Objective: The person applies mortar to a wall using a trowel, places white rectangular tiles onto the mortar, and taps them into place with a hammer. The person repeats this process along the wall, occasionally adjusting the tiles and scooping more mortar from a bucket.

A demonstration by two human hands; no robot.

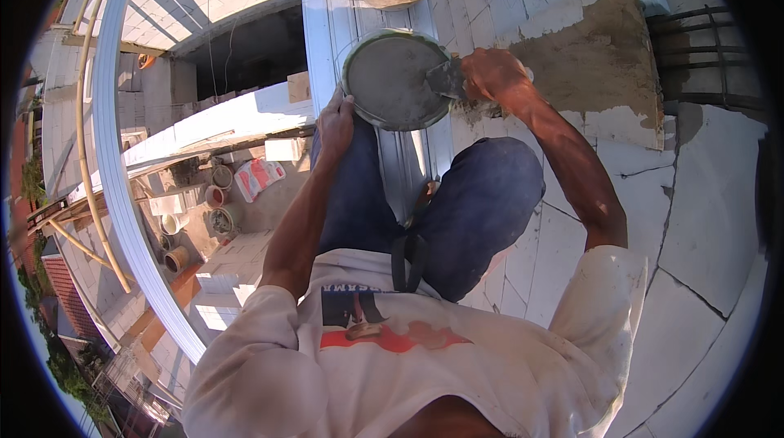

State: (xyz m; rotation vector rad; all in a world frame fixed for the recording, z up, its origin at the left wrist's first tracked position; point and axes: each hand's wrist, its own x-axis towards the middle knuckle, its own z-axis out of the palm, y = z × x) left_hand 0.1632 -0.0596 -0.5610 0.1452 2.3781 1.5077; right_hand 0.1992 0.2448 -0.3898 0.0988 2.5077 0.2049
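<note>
In front of my knees is a round, shallow bowl (398,127) filled with smooth grey mortar (384,77). My left hand (336,121) grips its left rim, with the thumb on the edge and the fingers on the outside. A trowel (445,79) is held in my right hand (494,75), whose fingers are wrapped round the handle. Its mortar-smeared blade lies over the bowl's right rim, with the tip against the mortar. The hand hides most of the handle.
A larger bucket (390,0) of mortar stands beyond the bowl on a ribbed metal plank (402,164). The white block wall (563,164) at right bears a grey mortar patch (584,58); rebar (710,54) lies past it. At left, beyond a metal rail (110,103), several buckets sit far below.
</note>
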